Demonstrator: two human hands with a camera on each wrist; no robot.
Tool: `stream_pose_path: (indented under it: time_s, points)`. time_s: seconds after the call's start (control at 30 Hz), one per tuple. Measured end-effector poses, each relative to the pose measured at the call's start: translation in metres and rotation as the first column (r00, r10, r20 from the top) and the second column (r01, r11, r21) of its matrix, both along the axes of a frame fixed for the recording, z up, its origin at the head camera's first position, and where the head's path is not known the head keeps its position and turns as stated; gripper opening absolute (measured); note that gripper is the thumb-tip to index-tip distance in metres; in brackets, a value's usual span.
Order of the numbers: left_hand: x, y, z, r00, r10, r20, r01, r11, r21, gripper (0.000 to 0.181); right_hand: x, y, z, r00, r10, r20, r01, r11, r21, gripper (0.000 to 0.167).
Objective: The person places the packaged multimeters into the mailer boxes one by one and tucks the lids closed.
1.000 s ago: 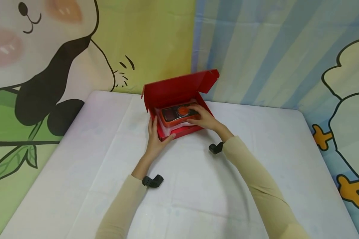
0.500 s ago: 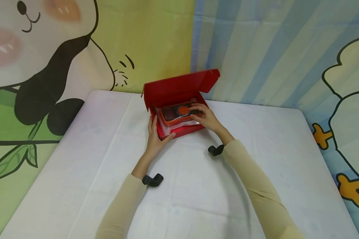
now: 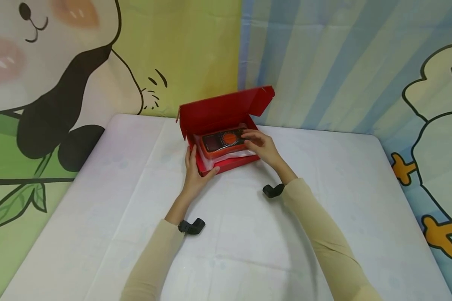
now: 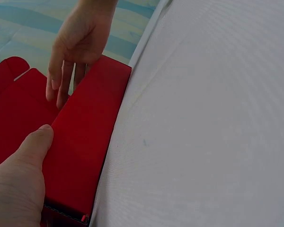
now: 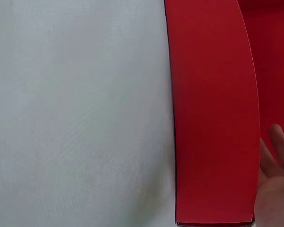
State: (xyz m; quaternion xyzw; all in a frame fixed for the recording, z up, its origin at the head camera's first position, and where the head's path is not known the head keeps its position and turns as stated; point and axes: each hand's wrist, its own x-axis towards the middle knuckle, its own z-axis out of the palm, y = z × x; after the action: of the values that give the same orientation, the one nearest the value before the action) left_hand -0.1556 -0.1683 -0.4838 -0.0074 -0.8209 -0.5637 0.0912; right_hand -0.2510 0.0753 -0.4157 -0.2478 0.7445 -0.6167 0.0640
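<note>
An orange-and-black multimeter (image 3: 214,144) with a round orange dial lies face up in an open red box (image 3: 227,165) in the head view, on whitish translucent wrapping (image 3: 211,162). My left hand (image 3: 194,179) grips the box's near left corner, its thumb on the front wall and its fingers along the left side; the left wrist view shows that thumb (image 4: 38,142) against the red wall. Over the meter's right end hovers my right hand (image 3: 263,148), fingers loosely bent; contact is hard to tell. The right wrist view shows only part of that hand (image 5: 274,184) behind the front wall.
The box lid (image 3: 226,106) stands raised toward the back curtain. A white cloth (image 3: 241,234) covers the table. Each wrist wears a black camera, the left one (image 3: 191,226) and the right one (image 3: 273,190). A printed backdrop (image 3: 196,54) hangs right behind the table.
My right hand has drawn back slightly to the right from the multimeter's dial, uncovering more of its face. The left hand keeps its hold on the box corner.
</note>
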Motion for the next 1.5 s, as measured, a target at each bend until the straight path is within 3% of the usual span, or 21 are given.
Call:
stream_pose_path:
  time_s: [0.17, 0.33, 0.5, 0.67, 0.77, 0.9, 1.07, 1.2, 1.37, 1.5]
  points:
    - [0.001, 0.003, -0.001, 1.000, 0.006, -0.019, -0.006, 1.000, 0.009, 0.108, 0.015, 0.004, 0.013, 1.000, -0.001, -0.001, 0.001, 0.998, -0.058, 0.042]
    - [0.005, 0.002, -0.002, 1.000, 0.017, -0.024, -0.016, 0.999, 0.031, 0.110, 0.019, 0.011, 0.010, 1.000, -0.006, 0.018, 0.008, 0.994, -0.112, 0.043]
    - [0.005, 0.001, -0.002, 1.000, 0.021, -0.020, -0.020, 0.999, 0.038, 0.110, 0.013, 0.020, -0.002, 0.998, -0.047, 0.049, 0.054, 0.985, -0.164, 0.043]
    - [0.003, 0.000, 0.006, 0.998, 0.060, 0.006, -0.060, 0.998, 0.025, 0.111, 0.001, 0.026, -0.008, 0.988, -0.148, 0.043, 0.154, 0.962, -0.224, 0.053]
    - [0.003, 0.000, 0.015, 0.989, 0.145, 0.026, -0.143, 0.988, -0.057, 0.114, -0.003, 0.027, -0.001, 0.970, -0.237, 0.050, 0.242, 0.941, -0.235, 0.055]
    - [0.004, -0.002, 0.032, 0.973, 0.231, -0.005, -0.230, 0.967, -0.110, 0.115, -0.008, 0.030, 0.015, 0.946, -0.313, 0.087, 0.324, 0.918, -0.230, 0.051]
    - [0.000, -0.008, 0.053, 0.971, 0.228, -0.065, -0.234, 0.967, -0.097, 0.113, -0.010, 0.036, 0.029, 0.950, -0.284, 0.133, 0.312, 0.901, -0.303, 0.049]
    - [-0.009, -0.016, 0.070, 0.969, 0.219, -0.118, -0.233, 0.964, -0.127, 0.112, -0.008, 0.039, 0.035, 0.965, -0.240, 0.110, 0.263, 0.900, -0.348, 0.051]
    - [-0.018, -0.021, 0.090, 0.965, 0.201, -0.168, -0.216, 0.974, -0.073, 0.110, -0.008, 0.042, 0.038, 0.961, -0.254, 0.110, 0.276, 0.910, -0.308, 0.052]
    - [-0.021, -0.019, 0.101, 0.965, 0.210, -0.159, -0.213, 0.977, -0.001, 0.106, -0.009, 0.043, 0.047, 0.941, -0.287, 0.179, 0.325, 0.913, -0.247, 0.057]
